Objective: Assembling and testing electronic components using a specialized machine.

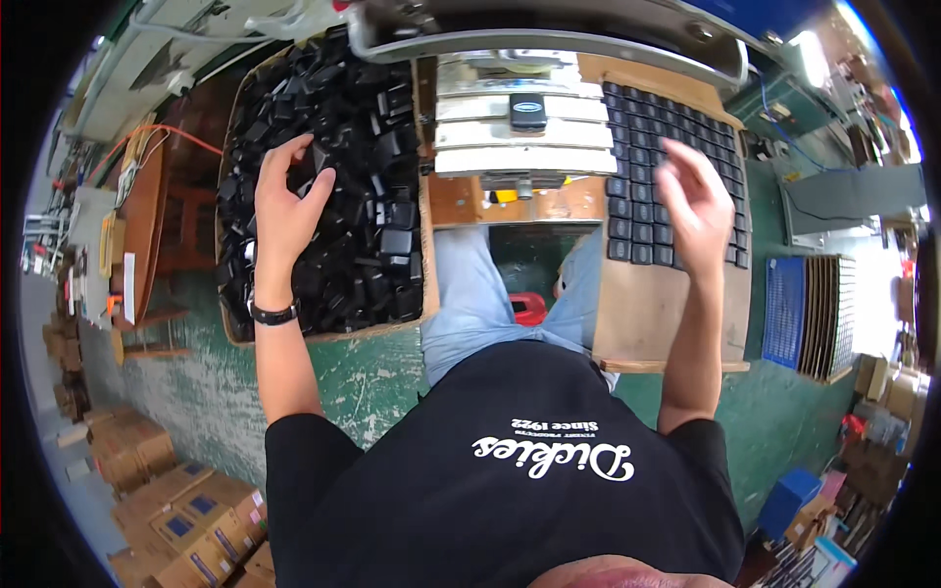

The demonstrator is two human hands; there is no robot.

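My left hand (291,208) is over a large carton (428,225) heaped with loose black plastic pieces (397,243). Its thumb and fingers are spread, with dark pieces just beyond the fingertips; no grip on one shows. On the right, my right hand (701,211) hovers above rows of black square pieces (642,211), fingers apart and slightly blurred, holding nothing visible. Between my hands, a single black square piece with a light oval mark (527,112) sits on the slotted metal bed (470,137) of a machine.
The rows lie on a brown board (642,304) whose near part is bare. A grey machine frame (549,44) crosses the far side. Right of the board stand a blue crate (784,309) and upright stacked boards (828,318). Cartons (191,519) are at lower left; a red stool (529,309) is below.
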